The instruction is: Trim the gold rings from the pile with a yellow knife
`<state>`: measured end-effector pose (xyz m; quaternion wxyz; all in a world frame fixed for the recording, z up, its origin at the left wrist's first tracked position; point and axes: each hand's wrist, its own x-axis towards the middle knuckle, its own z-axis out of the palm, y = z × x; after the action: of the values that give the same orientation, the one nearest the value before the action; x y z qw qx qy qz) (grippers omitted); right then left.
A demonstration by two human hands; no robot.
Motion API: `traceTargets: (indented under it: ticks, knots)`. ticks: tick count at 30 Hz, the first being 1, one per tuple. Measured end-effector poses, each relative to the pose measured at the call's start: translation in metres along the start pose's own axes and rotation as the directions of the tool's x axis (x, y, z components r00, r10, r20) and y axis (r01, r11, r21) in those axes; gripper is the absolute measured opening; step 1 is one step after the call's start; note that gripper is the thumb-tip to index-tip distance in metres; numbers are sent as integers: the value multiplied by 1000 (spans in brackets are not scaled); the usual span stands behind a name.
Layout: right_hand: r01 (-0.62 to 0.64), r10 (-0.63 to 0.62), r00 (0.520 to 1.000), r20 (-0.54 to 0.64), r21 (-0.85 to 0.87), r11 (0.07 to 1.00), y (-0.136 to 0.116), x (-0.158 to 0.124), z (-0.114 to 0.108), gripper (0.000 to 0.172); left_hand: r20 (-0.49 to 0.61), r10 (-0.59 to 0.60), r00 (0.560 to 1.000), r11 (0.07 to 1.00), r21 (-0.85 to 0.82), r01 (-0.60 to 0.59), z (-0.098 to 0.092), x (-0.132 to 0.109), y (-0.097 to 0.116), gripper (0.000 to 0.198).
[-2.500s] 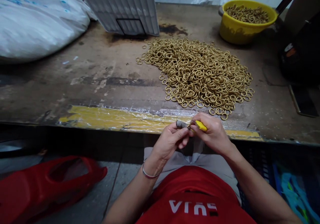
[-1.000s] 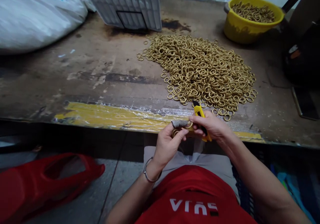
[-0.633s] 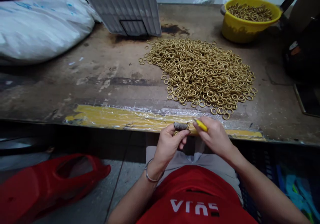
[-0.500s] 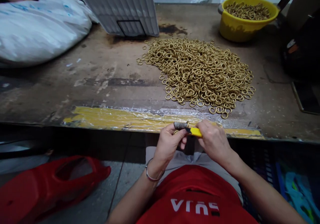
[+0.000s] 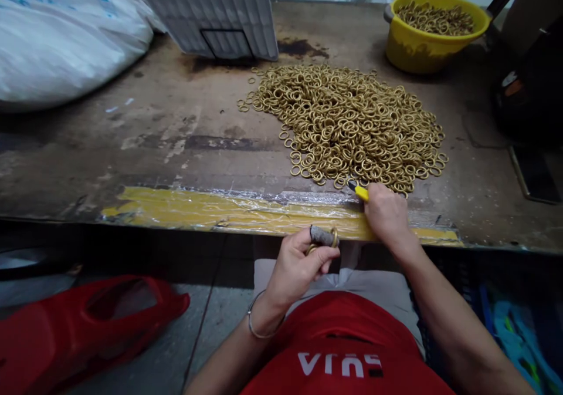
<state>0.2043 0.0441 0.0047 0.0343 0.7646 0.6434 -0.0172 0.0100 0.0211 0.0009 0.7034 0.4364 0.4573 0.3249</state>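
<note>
My left hand is closed just in front of the table edge, its index finger covered by a grey wrap. A brass ring sits at the tip of that finger, and part of another shows lower down, by the thumb. My right hand is wrapped round a yellow utility knife. The knife's dark tip points left at the near edge of a wide pile of brass rings on the table. Its fingers partly hide the nearest rings.
At the back right stands a yellow basin of rings. A phone lies on the right. A ribbed grey panel and a white sack occupy the back left. Yellow tape covers the table's front edge; a red stool is below.
My right hand has moved up and away from the left hand, carrying the knife to the pile's near edge. My left hand stays nearly in place with the brass ring.
</note>
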Motion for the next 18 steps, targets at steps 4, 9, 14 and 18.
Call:
traceTargets:
  ticks: [4, 9, 14, 18]
  knots:
    - [154, -145, 984, -106, 83, 985, -8, 21, 3, 16, 69, -24, 997, 991, -129, 33, -4, 6, -7, 30]
    - [207, -201, 977, -69, 99, 973, -28, 41, 10, 18, 54, -37, 998, 938, -342, 54, -10, 16, -6, 34]
    - [262, -265, 963, -58, 446, 856, -16, 33, -2, 16, 10, -37, 999, 904, -426, 37, -16, 19, -1, 36]
    - [316, -485, 873, -48, 813, 489, -2, 11, -15, 28, 12, -57, 998, 929, -365, 57, -14, 22, 0, 41]
